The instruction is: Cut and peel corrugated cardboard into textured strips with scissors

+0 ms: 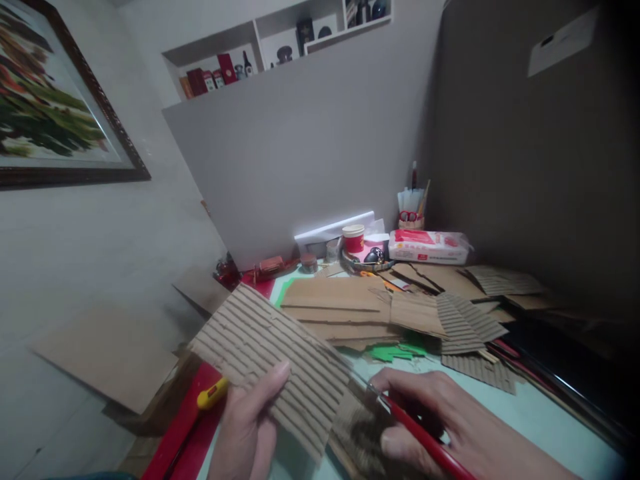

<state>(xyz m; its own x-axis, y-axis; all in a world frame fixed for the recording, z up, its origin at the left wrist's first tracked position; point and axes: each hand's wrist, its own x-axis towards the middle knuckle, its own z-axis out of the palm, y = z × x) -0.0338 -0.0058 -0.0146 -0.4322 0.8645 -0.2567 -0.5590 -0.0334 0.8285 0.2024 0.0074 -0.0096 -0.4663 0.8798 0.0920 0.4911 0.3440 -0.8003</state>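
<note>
My left hand (pixel 253 420) grips a piece of corrugated cardboard (pixel 280 367) by its near edge, thumb on top of the exposed ridges. The piece is tilted above the table. In my right hand (pixel 425 417) is a slim red-handled tool (pixel 425 440) with a thin metal tip; its exact kind is unclear. That tip meets or nearly meets the right edge of the cardboard. Below, between the hands, lies another ridged cardboard piece (pixel 357 427), partly in shadow. A yellow-handled cutter (pixel 213 393) lies just left of my left hand.
Cardboard sheets and strips (pixel 340 297) are spread across the table's middle and right. Behind them stand a red paper cup (pixel 353 239), a plastic-wrapped pack (pixel 430 247) and a pen holder (pixel 411 210). A dark flat object (pixel 555 360) lies at right. Grey panels enclose the back.
</note>
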